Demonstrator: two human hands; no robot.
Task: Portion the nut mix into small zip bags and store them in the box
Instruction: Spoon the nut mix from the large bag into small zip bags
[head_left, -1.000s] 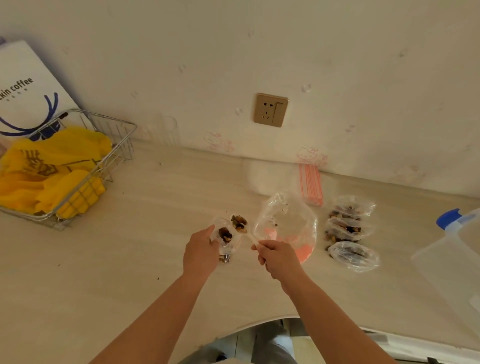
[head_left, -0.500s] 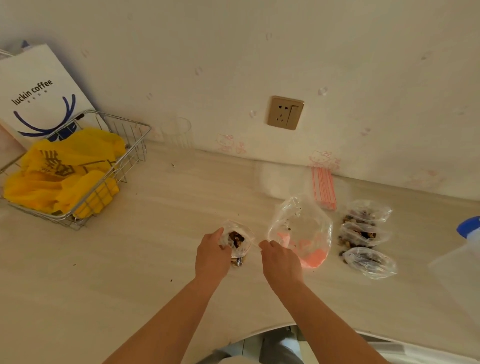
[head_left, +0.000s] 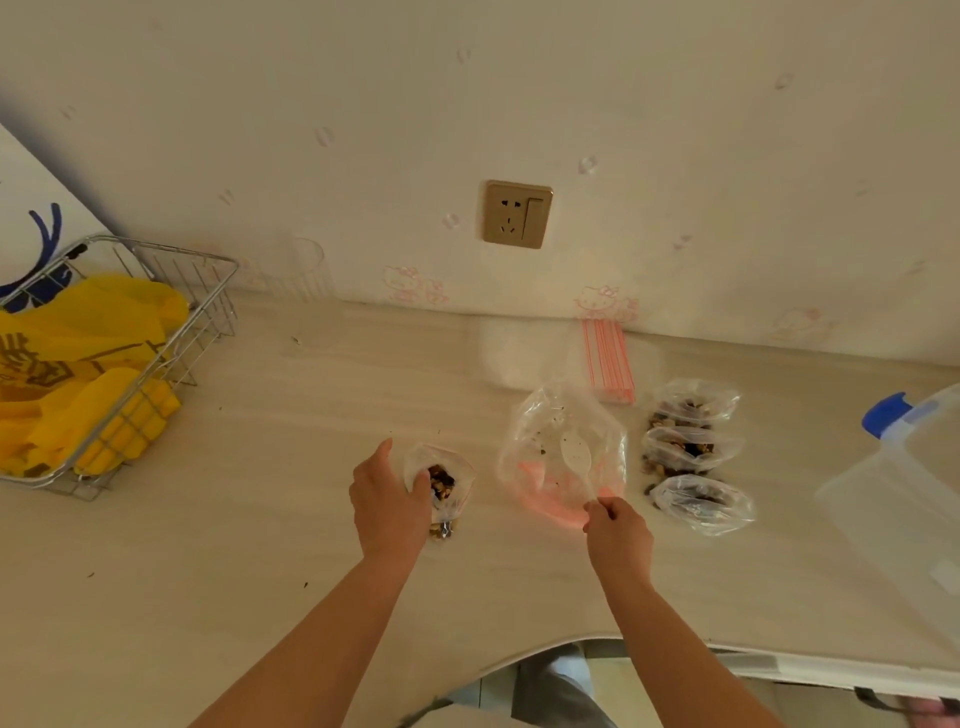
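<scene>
Risk of spilling: left hand (head_left: 390, 499) gripping the open small clear nut-filled zip bag (head_left: 442, 486), right hand (head_left: 618, 535) pinching the translucent white plastic spoon (head_left: 577, 453) inside the nearly empty large clear bag (head_left: 563, 452).

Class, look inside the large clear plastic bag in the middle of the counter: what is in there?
Inside the large clear plastic bag lies a white plastic spoon, its handle pinched by the right hand, plus a few dark crumbs. Hardly any nut mix shows.
</scene>
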